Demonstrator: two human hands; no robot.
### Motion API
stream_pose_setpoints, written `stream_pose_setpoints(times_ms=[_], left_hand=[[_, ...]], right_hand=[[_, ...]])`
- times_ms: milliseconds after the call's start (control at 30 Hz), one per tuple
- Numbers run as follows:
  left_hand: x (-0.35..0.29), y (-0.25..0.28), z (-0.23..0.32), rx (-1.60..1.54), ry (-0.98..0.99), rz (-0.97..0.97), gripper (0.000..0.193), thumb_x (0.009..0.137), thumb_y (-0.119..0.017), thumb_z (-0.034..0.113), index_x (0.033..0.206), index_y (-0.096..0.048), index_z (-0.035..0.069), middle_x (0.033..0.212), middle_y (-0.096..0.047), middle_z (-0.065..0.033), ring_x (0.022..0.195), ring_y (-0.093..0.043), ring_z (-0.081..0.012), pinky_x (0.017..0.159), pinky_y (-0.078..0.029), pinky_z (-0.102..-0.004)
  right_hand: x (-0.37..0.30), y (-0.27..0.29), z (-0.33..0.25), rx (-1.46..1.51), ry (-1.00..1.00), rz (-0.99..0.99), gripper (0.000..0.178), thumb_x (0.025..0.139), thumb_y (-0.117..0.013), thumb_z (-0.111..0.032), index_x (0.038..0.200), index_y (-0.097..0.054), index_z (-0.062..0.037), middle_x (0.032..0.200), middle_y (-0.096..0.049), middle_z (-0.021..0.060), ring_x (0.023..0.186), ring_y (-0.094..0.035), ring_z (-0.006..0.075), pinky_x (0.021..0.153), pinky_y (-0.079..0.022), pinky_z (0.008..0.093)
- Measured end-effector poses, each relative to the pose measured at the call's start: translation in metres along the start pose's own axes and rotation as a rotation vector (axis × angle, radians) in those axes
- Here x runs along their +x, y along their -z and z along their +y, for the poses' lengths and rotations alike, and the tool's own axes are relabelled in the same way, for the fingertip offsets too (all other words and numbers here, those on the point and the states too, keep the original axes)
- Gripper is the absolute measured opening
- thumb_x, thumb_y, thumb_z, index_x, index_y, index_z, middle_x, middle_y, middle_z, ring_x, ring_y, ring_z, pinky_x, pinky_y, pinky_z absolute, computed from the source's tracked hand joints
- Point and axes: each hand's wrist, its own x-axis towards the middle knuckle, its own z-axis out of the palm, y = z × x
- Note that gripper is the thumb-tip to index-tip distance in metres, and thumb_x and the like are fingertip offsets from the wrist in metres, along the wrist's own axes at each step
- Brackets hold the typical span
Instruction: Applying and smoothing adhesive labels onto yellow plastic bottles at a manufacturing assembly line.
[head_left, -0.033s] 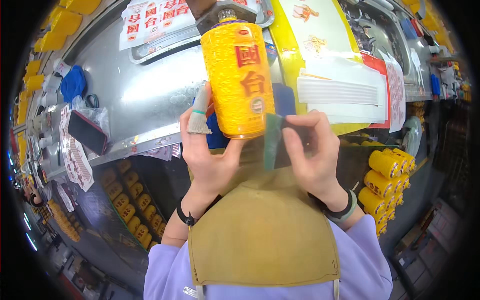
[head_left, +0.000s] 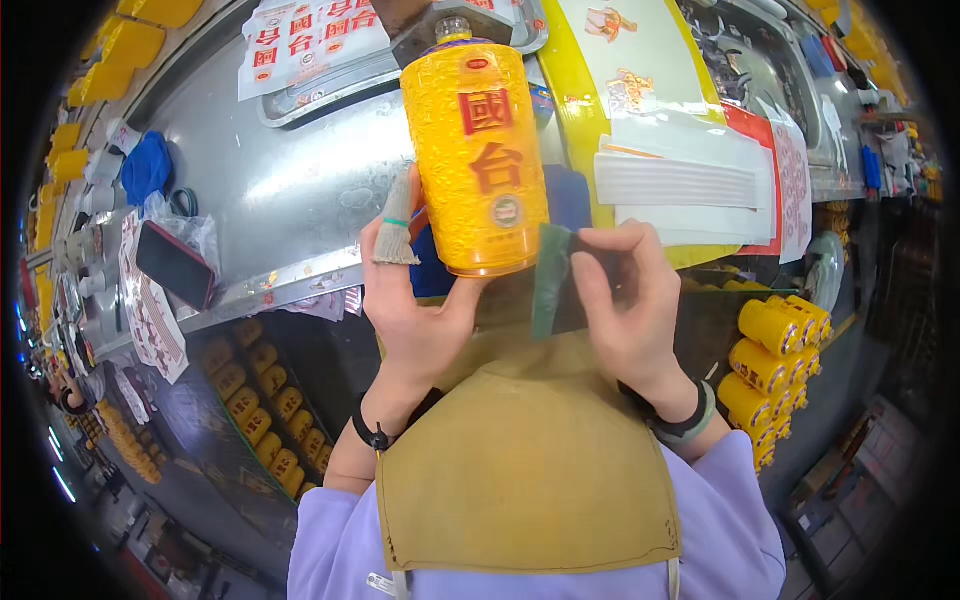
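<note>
1. Head view, centre: a yellow bottle (head_left: 475,170) with red characters and a round emblem lies over the near edge of a steel table (head_left: 270,190), its neck pointing away and its base toward the person.
2. Head view, left hand (head_left: 412,325): it grasps the bottle near the base, thumb at the bottom edge, fingers along the left side; a pale fabric sleeve (head_left: 397,230) covers one finger.
3. Head view, right hand (head_left: 632,300): thumb and forefinger pinch a flat green piece (head_left: 550,280), just beside the bottle's lower right edge; whether they touch, I cannot tell.
4. Head view, surroundings: white paper strips (head_left: 685,185) lie to the right, a phone (head_left: 175,264) and blue cloth (head_left: 147,168) to the left; more yellow bottles (head_left: 765,365) are stacked at lower right.
</note>
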Motion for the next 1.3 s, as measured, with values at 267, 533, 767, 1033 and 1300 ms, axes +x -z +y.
stream_pose_setpoints(times_ms=[267,533,767,1033,1300], left_hand=[[0.011,0.009,0.008,0.205,-0.151,-0.108,0.082,0.075,-0.089,0.008,0.149,-0.053,0.007,0.147,-0.051,-0.0167,0.132,-0.052,-0.0305,0.112,-0.042,-0.0413],[-0.001,0.006,-0.02,0.344,-0.485,0.021,0.049,0.073,-0.089,0.003,0.119,-0.075,0.008,0.14,-0.057,-0.0217,0.127,-0.058,-0.0381,0.099,-0.057,-0.0413],[-0.001,0.004,-0.023,0.002,-0.142,-0.014,0.076,0.084,-0.083,0.002,0.15,-0.045,-0.006,0.142,-0.062,-0.0187,0.127,-0.062,-0.0244,0.111,-0.045,-0.0394],[0.005,0.006,-0.012,-0.08,-0.085,-0.016,0.097,0.072,-0.094,0.013,0.152,-0.042,-0.004,0.151,-0.053,-0.0195,0.136,-0.056,-0.0297,0.113,-0.043,-0.041],[0.024,-0.014,0.026,-0.502,0.095,-0.12,0.092,0.089,-0.077,0.004,0.16,-0.018,-0.002,0.16,-0.034,-0.0175,0.143,-0.043,-0.0285,0.116,-0.04,-0.0438]], right_hand=[[0.011,0.013,0.013,-0.102,-0.018,0.027,0.014,0.095,-0.07,-0.006,0.108,-0.067,-0.0006,0.081,-0.062,0.0011,0.062,-0.043,0.0061,0.056,-0.035,0.0249],[0.033,0.018,0.003,-0.173,0.231,-0.065,0.023,0.095,-0.069,-0.002,0.117,-0.065,0.001,0.096,-0.067,0.0107,0.086,-0.064,0.0178,0.075,-0.049,0.0266],[0.068,0.013,-0.027,-0.299,0.652,-0.08,0.033,0.079,-0.074,-0.001,0.112,-0.074,-0.0067,0.108,-0.074,0.0058,0.09,-0.063,0.023,0.08,-0.052,0.0327],[0.051,0.013,-0.037,-0.347,0.902,-0.403,0.032,0.07,-0.075,-0.009,0.101,-0.076,-0.0131,0.097,-0.073,-0.0002,0.078,-0.062,0.0171,0.075,-0.049,0.0328],[0.056,0.017,-0.014,0.269,0.098,-0.11,0.031,0.104,-0.053,-0.002,0.135,-0.051,0.0024,0.122,-0.057,0.0075,0.11,-0.054,0.0096,0.095,-0.045,0.0245]])
